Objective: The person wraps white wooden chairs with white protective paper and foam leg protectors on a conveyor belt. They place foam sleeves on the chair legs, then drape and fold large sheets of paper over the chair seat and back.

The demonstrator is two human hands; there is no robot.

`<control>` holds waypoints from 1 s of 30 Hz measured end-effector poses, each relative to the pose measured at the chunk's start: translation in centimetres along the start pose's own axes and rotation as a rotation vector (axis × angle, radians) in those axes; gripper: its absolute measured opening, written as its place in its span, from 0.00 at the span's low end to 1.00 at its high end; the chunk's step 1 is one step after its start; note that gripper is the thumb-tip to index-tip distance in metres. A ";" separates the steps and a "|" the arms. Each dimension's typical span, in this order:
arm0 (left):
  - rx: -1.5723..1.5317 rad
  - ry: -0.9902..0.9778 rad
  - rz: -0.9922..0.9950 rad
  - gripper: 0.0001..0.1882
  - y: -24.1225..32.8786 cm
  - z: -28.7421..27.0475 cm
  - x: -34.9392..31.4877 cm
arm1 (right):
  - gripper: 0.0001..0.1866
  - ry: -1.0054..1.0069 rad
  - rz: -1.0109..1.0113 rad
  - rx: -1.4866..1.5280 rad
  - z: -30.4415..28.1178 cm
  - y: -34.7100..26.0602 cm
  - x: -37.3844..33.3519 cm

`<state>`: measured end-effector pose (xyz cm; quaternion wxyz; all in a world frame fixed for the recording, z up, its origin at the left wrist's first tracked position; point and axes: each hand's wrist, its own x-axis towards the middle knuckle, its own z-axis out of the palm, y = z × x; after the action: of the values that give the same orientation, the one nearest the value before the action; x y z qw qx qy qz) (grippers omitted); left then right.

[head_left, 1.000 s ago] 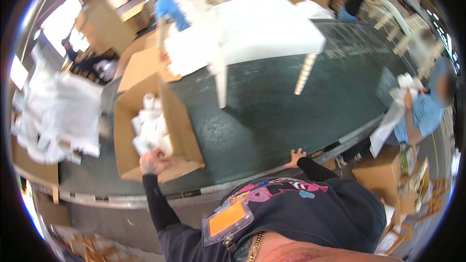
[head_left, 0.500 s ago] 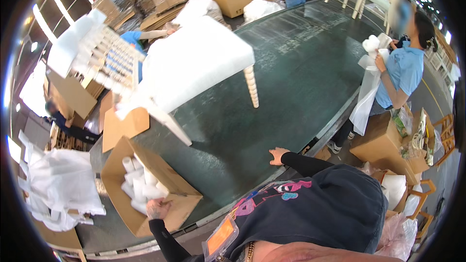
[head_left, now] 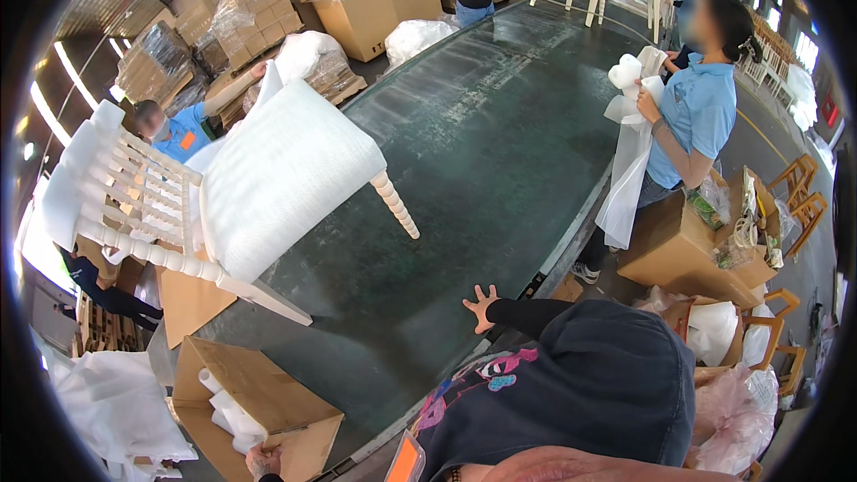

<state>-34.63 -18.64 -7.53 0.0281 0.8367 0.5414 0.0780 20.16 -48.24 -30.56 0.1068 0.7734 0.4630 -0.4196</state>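
Note:
My left hand is at the lower edge of the view, fingers curled over the near wall of an open cardboard box. Inside that box lie several white foam rolls. My right hand reaches over the dark green conveyor belt, fingers spread and holding nothing. Ahead to the left, a cream wooden chair lies tipped on the belt. White foam sheet covers its seat, and more foam wraps the top of its backrest. One turned leg points toward the belt.
Behind the chair a person in blue reaches for the foam. On the right another person holds foam rolls and sheet. Large cartons and plastic bags stand at my right. White sheeting lies far left.
The view has shifted, so the chair and box appear further left and lower. My right hand's fingers have spread. The person behind the chair has come into fuller sight, one arm stretched out.

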 end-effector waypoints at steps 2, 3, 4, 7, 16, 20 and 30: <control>0.063 0.033 -0.002 0.23 0.1 0.6 0.5 | 0.55 0.006 -0.003 -0.004 0.1 0.6 0.0; 0.097 0.050 -0.005 0.23 0.1 0.8 0.7 | 0.54 -0.004 -0.005 -0.015 0.2 0.8 0.1; 0.025 -0.015 -0.046 0.24 0.2 0.9 1.0 | 0.54 -0.013 -0.008 -0.029 0.2 0.9 0.1; -0.076 -0.145 -0.140 0.25 -0.2 0.2 2.1 | 0.52 -0.027 0.013 -0.013 0.0 0.9 0.3; -0.011 -0.182 -0.216 0.30 -2.7 0.1 3.9 | 0.51 -0.069 0.080 -0.079 -0.8 -0.2 1.1; -0.002 -0.112 -0.175 0.30 -4.1 0.7 4.2 | 0.54 -0.101 0.198 0.053 -1.1 -2.1 1.9; 0.036 -0.081 -0.206 0.29 -5.8 2.0 4.1 | 0.53 -0.127 0.281 -0.053 -1.1 -7.1 2.8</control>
<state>-37.82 -12.42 -9.89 0.0431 0.7793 0.6244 0.0310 15.64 -42.01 -30.35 0.2137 0.7994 0.3534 -0.4363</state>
